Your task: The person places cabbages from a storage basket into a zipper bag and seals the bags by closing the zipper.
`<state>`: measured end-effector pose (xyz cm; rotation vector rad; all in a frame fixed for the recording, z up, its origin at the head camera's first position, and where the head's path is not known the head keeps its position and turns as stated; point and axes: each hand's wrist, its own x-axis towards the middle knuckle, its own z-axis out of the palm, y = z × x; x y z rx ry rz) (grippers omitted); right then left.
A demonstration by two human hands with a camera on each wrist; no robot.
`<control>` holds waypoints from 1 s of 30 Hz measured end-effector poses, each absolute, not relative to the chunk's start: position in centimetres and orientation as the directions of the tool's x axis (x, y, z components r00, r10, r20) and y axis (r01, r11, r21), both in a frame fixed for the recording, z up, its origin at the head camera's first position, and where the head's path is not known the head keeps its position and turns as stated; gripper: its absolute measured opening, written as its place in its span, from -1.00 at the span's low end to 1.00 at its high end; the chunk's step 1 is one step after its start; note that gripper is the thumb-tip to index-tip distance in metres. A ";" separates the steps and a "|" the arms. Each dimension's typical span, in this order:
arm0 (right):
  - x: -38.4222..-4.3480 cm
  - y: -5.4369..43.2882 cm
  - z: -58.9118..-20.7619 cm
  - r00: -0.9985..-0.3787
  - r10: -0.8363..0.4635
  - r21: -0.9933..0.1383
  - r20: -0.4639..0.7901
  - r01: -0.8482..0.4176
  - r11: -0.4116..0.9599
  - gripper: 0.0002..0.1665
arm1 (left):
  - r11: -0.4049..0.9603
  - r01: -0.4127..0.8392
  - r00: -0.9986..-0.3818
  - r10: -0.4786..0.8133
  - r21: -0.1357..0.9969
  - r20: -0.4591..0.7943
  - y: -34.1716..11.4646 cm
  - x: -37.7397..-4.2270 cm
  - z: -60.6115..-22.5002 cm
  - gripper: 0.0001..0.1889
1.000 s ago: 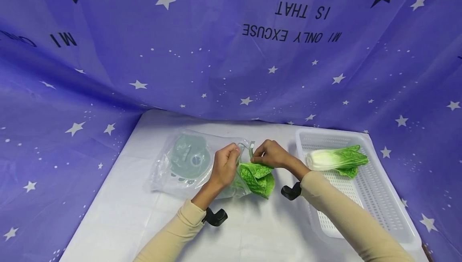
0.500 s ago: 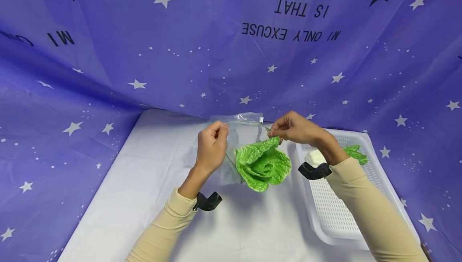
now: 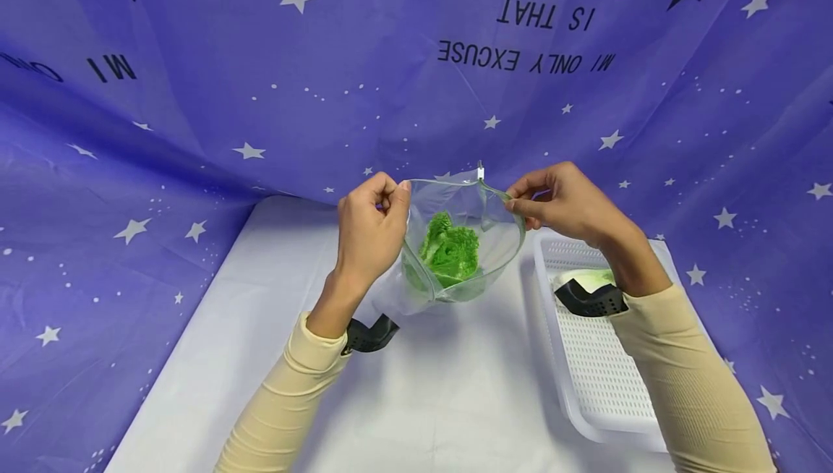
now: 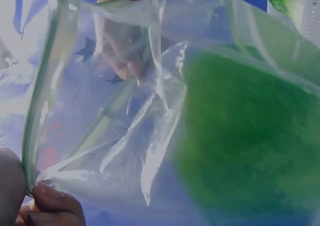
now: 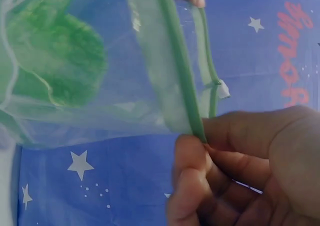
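A clear zip bag [image 3: 501, 241] hangs above the table with its mouth spread wide. Inside it sits a leafy green cabbage [image 3: 450, 250], its frilled top facing up. My left hand [image 3: 372, 231] grips the left side of the bag's rim with curled fingers. On the right, my right hand [image 3: 562, 198] pinches the rim between thumb and fingers, close to the white zip slider [image 3: 481, 171]. In the right wrist view the green zip strip [image 5: 180, 51] runs down to the pinching thumb. The left wrist view shows the cabbage [image 4: 250, 136] blurred through the plastic.
A white perforated basket [image 3: 573, 401] stands on the right of the white table [image 3: 416, 401]. It holds another cabbage [image 3: 586, 279], partly hidden behind the right wrist's black camera mount [image 3: 591, 299]. Purple star-printed cloth [image 3: 390, 97] rises behind and beside the table.
Both hands have lifted the bag's mouth off the table and spread it apart, turning the bag upright. The cabbage, whose leaves stuck out of the opening, now sits down inside.
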<state>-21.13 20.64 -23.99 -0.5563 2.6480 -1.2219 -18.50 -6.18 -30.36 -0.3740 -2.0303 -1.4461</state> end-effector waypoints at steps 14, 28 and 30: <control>-21.2 18.9 -23.8 -0.928 -0.321 -0.662 0.188 -0.361 0.657 -0.84 | 0.326 0.660 -0.663 -0.174 0.677 0.729 -6.7 -18.7 -26.8 -0.64; -21.8 17.9 -29.5 -0.906 -0.416 -0.660 0.081 -0.362 0.659 -0.92 | 0.376 0.597 -0.746 -0.065 0.709 0.663 -6.3 -18.2 -27.9 -0.63; -21.9 18.2 -30.9 -0.898 -0.436 -0.641 0.054 -0.366 0.675 -0.93 | 0.383 0.568 -0.781 -0.029 0.728 0.624 -5.8 -18.4 -29.2 -0.63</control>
